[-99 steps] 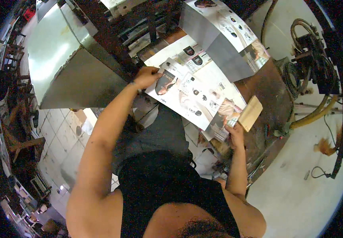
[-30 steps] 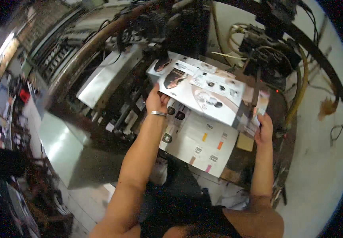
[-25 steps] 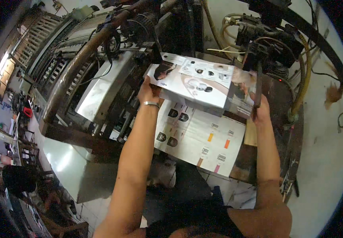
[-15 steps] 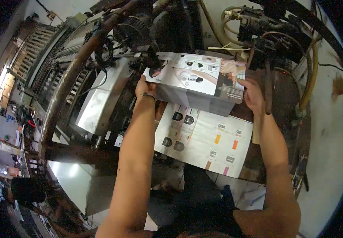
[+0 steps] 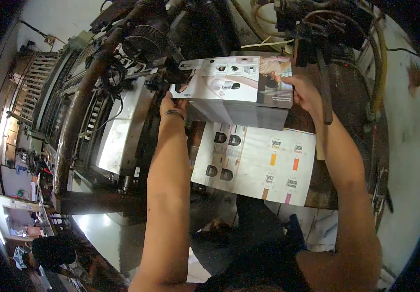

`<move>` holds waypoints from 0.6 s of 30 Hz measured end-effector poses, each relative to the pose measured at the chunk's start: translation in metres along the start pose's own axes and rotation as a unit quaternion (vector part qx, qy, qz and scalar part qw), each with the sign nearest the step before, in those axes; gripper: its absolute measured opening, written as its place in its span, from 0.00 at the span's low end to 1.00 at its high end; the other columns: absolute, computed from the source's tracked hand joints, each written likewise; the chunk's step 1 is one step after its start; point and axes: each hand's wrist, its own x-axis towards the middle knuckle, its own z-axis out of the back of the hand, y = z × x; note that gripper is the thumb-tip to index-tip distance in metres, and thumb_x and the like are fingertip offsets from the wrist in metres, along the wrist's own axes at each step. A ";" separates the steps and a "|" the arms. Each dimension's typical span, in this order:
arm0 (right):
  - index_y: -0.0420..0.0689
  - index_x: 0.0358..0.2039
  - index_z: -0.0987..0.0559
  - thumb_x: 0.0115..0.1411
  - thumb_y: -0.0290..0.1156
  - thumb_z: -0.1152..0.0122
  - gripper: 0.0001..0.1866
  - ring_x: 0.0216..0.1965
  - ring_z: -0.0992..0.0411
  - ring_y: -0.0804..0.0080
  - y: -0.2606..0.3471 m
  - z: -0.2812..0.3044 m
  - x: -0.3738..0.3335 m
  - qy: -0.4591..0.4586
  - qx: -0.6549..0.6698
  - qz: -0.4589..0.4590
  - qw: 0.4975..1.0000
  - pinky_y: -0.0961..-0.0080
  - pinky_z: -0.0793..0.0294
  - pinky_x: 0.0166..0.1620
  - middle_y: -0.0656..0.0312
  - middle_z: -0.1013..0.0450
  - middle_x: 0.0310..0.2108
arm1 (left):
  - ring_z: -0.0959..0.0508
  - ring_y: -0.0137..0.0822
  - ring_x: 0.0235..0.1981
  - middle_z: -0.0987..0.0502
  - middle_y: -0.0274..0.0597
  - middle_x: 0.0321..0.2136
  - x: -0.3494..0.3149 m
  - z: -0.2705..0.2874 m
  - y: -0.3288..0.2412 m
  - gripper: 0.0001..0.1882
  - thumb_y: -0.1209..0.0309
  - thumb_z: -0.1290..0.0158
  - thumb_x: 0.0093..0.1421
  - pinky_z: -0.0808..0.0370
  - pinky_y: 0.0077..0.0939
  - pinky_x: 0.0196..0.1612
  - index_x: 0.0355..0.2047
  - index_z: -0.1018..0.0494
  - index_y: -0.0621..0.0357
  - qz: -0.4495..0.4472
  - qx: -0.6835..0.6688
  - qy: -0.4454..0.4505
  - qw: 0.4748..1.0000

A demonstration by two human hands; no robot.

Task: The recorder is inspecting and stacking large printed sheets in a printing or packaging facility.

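Note:
A thick stack of printed sheets [image 5: 219,80] rests between my two hands near the back of a dark table, its layered grey edge facing me. The top sheet carries product pictures and a dark panel at the right. My left hand [image 5: 173,105] grips the stack's left end, with a thin band at its wrist. At the right end, my right hand [image 5: 306,91] holds on with the thumb over the top edge. Both hands' lower fingers are partly hidden. A large white printed sheet [image 5: 251,163] with coloured labels lies in front of the stack.
Dark machinery with a belt wheel [image 5: 146,41] stands behind and left, crossed by a rusty bar [image 5: 81,92]. A metal upright [image 5: 327,92] rises close to my right forearm. Yellowish hoses [image 5: 378,73] hang at the right. A shiny metal panel [image 5: 115,136] lies left.
The view has tilted a little, shifting the machinery in it. Both hands keep their hold at the stack's ends, and the stack sits slightly further left against the white sheet.

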 end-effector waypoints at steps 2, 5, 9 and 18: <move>0.41 0.30 0.23 0.56 0.35 0.45 0.10 0.11 0.36 0.86 0.008 -0.008 -0.007 -0.031 0.088 -0.042 0.995 0.85 0.44 0.11 0.67 0.28 0.19 | 0.22 0.41 0.31 0.26 0.44 0.33 0.008 0.001 0.000 0.16 0.62 0.53 0.63 0.17 0.35 0.30 0.42 0.31 0.63 0.008 0.006 -0.013 1.000; 0.40 0.31 0.23 0.56 0.34 0.46 0.11 0.12 0.36 0.85 0.015 -0.013 -0.012 -0.019 0.111 -0.045 0.993 0.85 0.44 0.11 0.66 0.28 0.19 | 0.24 0.50 0.42 0.27 0.53 0.42 0.020 0.005 0.000 0.17 0.64 0.63 0.66 0.21 0.46 0.40 0.49 0.34 0.61 -0.013 -0.015 -0.002 1.000; 0.39 0.31 0.22 0.55 0.34 0.45 0.11 0.12 0.35 0.83 0.014 -0.010 -0.008 -0.011 0.029 -0.036 0.999 0.84 0.45 0.11 0.65 0.27 0.20 | 0.23 0.41 0.36 0.28 0.45 0.38 0.027 0.009 0.000 0.18 0.62 0.53 0.63 0.17 0.37 0.34 0.47 0.32 0.63 0.003 0.003 0.026 1.000; 0.42 0.31 0.21 0.54 0.38 0.40 0.12 0.09 0.43 0.88 0.017 -0.011 -0.008 0.034 0.055 -0.016 0.998 0.84 0.51 0.11 0.72 0.31 0.14 | 0.25 0.43 0.40 0.27 0.45 0.41 -0.028 0.000 0.009 0.28 0.49 0.55 0.62 0.28 0.39 0.47 0.47 0.33 0.63 -0.094 -0.026 0.056 0.994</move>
